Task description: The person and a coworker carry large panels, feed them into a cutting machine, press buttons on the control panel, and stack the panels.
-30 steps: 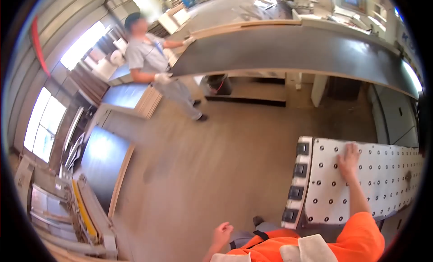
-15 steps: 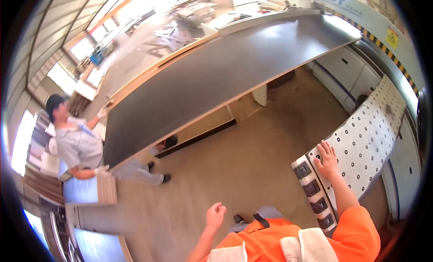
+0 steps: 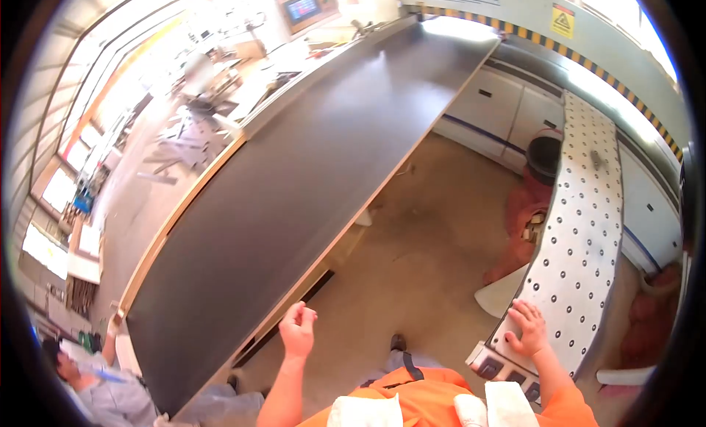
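A long dark panel with a pale edge stretches from the machine at the back to the lower left. My left hand is raised near the panel's near edge, fingers curled into a loose fist, with nothing visible in it. Whether it touches the panel I cannot tell. My right hand lies with fingers spread on the near end of a white table dotted with round dark-ringed spots.
A co-worker is at the panel's far-left end. Behind stands a machine beam with a yellow-black stripe and a control screen. A dark bucket and reddish sacks are beside the white table.
My view has turned to the right. My left hand has risen and come closer to the panel's edge, while my right hand stays on the white table.
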Demonstrator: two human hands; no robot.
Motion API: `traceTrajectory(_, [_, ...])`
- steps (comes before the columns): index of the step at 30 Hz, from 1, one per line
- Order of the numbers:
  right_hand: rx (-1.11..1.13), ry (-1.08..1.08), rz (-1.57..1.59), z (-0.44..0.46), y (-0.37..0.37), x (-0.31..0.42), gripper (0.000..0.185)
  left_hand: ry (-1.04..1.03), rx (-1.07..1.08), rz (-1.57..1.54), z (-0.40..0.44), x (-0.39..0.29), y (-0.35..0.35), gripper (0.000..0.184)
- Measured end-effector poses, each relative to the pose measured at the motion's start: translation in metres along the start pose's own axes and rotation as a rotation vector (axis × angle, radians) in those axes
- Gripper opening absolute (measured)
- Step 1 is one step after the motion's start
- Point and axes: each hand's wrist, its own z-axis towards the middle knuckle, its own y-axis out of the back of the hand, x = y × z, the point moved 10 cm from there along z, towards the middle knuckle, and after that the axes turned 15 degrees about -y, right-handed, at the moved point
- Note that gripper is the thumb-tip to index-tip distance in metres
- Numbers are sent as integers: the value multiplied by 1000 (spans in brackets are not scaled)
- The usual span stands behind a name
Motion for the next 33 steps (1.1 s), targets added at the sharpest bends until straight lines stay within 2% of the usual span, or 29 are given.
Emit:
traceTrajectory(4, [-226,-136,144,57,10,5,45,-44,79,96,117,18,-50,25])
traceTrajectory(6, [-221,-307,275,105,-3,5,40,-67,162,179,173,43,-86,25])
traceTrajectory(8, [-215,-337,436,160,-29,17,37,-279,273,368,232,33,-129,27])
traceTrajectory(10, [-146,-299,514,222,-55,52,34,-373,349,482,292,40,-162,28])
traceTrajectory(12, [14,-193,523,291,-74,93,32,-402,347,514,354,62,-182,31])
traceTrajectory(14, [192,-191,505,357,-91,112,31,-499,304,601,413,76,-198,34])
traceTrajectory(15, [293,-303,588,388,-92,117,32,-447,287,632,439,86,-205,37])
traceTrajectory(18, [273,-268,579,484,-70,125,28,-411,150,731,507,119,-218,45])
traceTrajectory(19, [268,-319,592,512,-61,119,28,-447,157,764,521,123,-227,46])
traceTrajectory(20, [245,-370,698,539,-65,97,27,-472,152,809,534,118,-238,47])
traceTrajectory(21, [205,-361,653,569,-48,93,27,-449,239,851,545,99,-248,45])
traceTrajectory(23, [176,-494,778,633,-44,30,22,-438,170,929,556,92,-260,42])
traceTrajectory(24, [221,-564,851,671,-45,-7,33,-387,156,909,560,94,-261,43])
traceTrajectory(25, [293,-611,935,727,-69,-105,46,-376,100,949,561,99,-257,44])
traceTrajectory(26, [270,-595,890,767,-47,-132,64,-379,70,972,557,106,-258,44])
traceTrajectory(27, [382,-467,1053,817,-41,-166,55,-334,49,989,556,113,-253,43])
traceTrajectory(28, [412,-830,1212,882,-65,-246,49,-303,44,987,555,121,-252,42])
traceTrajectory(29, [377,-892,1160,920,-50,-254,49,-280,-9,1051,551,120,-255,40])
traceTrajectory(30, [358,-850,1092,948,-39,-235,49,-220,-95,1106,542,115,-251,37])
traceTrajectory(33, [407,-793,1008,1050,-37,-214,50,140,-502,1269,471,94,-241,37])
